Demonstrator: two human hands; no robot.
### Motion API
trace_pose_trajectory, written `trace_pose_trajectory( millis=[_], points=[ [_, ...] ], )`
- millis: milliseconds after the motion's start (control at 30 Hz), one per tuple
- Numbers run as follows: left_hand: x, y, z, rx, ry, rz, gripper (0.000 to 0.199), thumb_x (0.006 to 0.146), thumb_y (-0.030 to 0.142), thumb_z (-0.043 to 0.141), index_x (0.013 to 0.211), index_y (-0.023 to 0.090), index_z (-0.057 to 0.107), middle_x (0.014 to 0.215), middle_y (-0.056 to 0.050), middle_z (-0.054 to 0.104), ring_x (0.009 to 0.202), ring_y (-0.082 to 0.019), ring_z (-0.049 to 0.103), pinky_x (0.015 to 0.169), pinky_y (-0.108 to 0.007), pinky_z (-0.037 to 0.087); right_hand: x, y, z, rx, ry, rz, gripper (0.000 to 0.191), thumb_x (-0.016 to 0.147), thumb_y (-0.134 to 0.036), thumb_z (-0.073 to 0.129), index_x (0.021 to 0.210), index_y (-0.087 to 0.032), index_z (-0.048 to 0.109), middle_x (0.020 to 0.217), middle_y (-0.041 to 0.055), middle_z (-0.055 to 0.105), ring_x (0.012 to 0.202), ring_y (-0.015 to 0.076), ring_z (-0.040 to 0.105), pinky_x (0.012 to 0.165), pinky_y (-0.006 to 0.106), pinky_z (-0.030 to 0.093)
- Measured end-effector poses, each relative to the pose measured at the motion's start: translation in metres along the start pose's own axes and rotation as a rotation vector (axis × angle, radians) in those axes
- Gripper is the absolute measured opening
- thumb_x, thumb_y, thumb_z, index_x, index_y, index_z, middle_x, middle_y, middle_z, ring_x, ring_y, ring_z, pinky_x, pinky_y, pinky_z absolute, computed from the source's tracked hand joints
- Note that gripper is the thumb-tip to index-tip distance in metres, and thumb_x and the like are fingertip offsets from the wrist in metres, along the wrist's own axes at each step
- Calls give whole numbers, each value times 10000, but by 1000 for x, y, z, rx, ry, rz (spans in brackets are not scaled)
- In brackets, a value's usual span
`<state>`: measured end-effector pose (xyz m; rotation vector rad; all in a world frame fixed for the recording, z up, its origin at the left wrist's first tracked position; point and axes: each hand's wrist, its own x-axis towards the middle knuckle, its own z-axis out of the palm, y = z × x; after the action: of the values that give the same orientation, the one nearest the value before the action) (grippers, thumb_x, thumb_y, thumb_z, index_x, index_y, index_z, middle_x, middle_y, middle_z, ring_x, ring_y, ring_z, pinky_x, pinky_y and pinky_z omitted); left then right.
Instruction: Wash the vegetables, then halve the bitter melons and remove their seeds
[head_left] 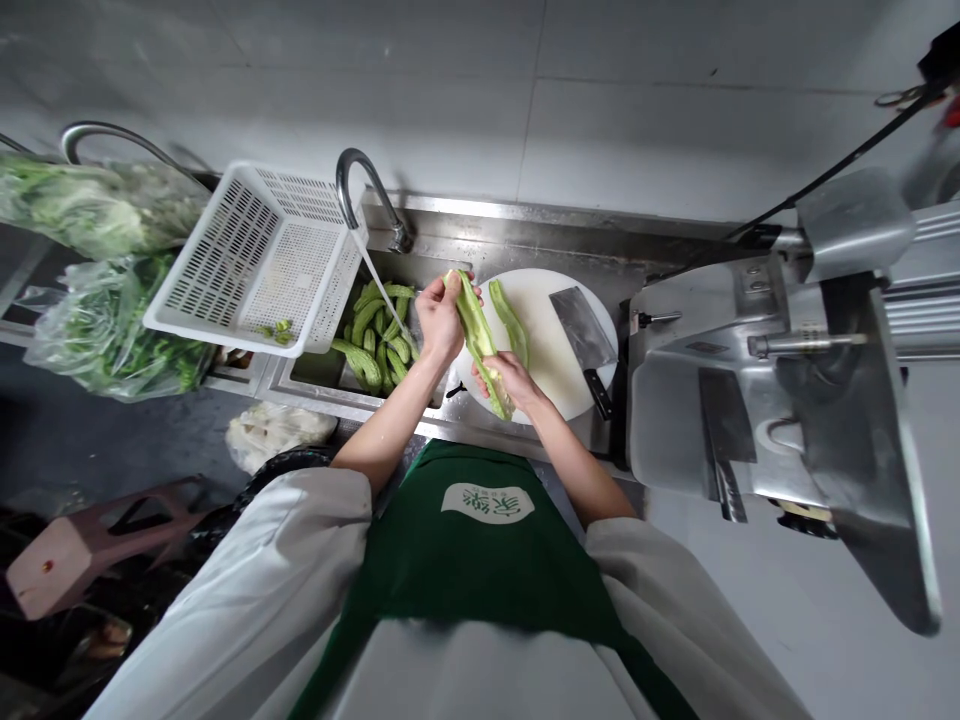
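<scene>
A halved bitter melon [473, 325], its pale hollow side showing, is held between my hands over the left part of a round white cutting board [545, 300]. My left hand [441, 318] grips its upper end. Around the lower end, where whitish pith shows, my right hand [510, 380] is closed. Another melon half [510, 318] lies on the board beside it. To the right rests a cleaver [583, 328], its black handle at the board's edge. Several whole bitter melons [367, 340] lie in the sink, with water running from the faucet [349, 185].
A white perforated basket [300, 255] with a few green scraps sits left of the faucet. Bagged greens [127, 325] are farther left. At the right stands a metal slicer [847, 400] with a second cleaver [726, 420] on it. A pink stool [97, 550] is at lower left.
</scene>
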<state>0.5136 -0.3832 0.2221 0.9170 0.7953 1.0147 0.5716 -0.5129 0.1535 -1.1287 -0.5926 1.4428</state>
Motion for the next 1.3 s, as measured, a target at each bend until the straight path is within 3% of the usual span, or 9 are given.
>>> trace_pose_trajectory(
  millis=[267, 433, 533, 600, 667, 833, 967, 1167, 1300],
  points=[
    [13, 4, 1, 48, 9, 31, 375, 886, 519, 703, 781, 162, 654, 751, -48, 708, 708, -143, 709, 658, -231, 571, 16, 17, 7, -18, 206, -48, 62, 675, -248, 543, 625, -211, 541, 456, -21, 513, 385, 112, 442, 379, 243, 329],
    [38, 23, -15, -41, 33, 235, 271, 959, 460, 624, 876, 205, 657, 961, -52, 713, 770, -118, 683, 675, -217, 542, 9, 46, 0, -6, 376, 16, 31, 611, -239, 515, 608, -214, 532, 473, -25, 527, 398, 112, 461, 393, 244, 348],
    [21, 0, -26, 81, -58, 57, 255, 904, 433, 707, 1040, 224, 654, 1069, -51, 702, 820, -125, 684, 662, -210, 518, 8, 50, -1, 105, 370, 80, 102, 597, -277, 521, 655, -201, 557, 508, -12, 566, 437, 129, 511, 420, 248, 381],
    [2, -28, -30, 183, -140, -152, 291, 856, 364, 765, 1055, 194, 638, 1010, -50, 704, 811, -124, 679, 669, -204, 509, 10, 46, 2, 124, 319, 125, 148, 621, -318, 549, 698, -194, 570, 535, 1, 597, 466, 146, 550, 446, 257, 413],
    [-11, -51, -33, 211, -169, -257, 260, 848, 318, 762, 1014, 166, 631, 915, -38, 698, 794, -119, 675, 689, -203, 511, 13, 41, 5, 149, 291, 158, 207, 658, -382, 591, 740, -194, 570, 559, 0, 614, 489, 154, 574, 469, 262, 434],
    [-13, -67, -41, 194, 19, -242, 216, 840, 320, 755, 905, 177, 606, 831, 12, 671, 703, -82, 638, 631, -169, 498, 12, 35, 6, 188, 282, 82, 305, 654, -402, 715, 839, -217, 559, 621, -40, 630, 560, 147, 604, 516, 249, 452],
    [-19, -65, -43, 169, -291, -518, 352, 834, 455, 772, 809, 151, 596, 658, -6, 642, 535, -102, 603, 523, -199, 484, 14, 41, 3, 239, 212, 110, 264, 611, -312, 695, 795, -229, 524, 588, -56, 597, 516, 136, 562, 496, 253, 440],
    [-37, -69, -37, 225, -311, -433, 451, 845, 587, 720, 774, 167, 570, 543, 11, 605, 396, -90, 531, 416, -192, 415, 23, 57, 8, 312, 296, 197, 230, 517, -191, 570, 690, -244, 428, 463, -75, 459, 445, 133, 490, 442, 255, 400],
    [-38, -66, -34, 246, -270, -354, 493, 830, 628, 713, 757, 167, 553, 525, 16, 596, 408, -92, 538, 419, -195, 419, 25, 58, 10, 203, 352, 135, 192, 515, -181, 556, 681, -234, 473, 459, -68, 493, 442, 132, 491, 447, 251, 405]
  ],
)
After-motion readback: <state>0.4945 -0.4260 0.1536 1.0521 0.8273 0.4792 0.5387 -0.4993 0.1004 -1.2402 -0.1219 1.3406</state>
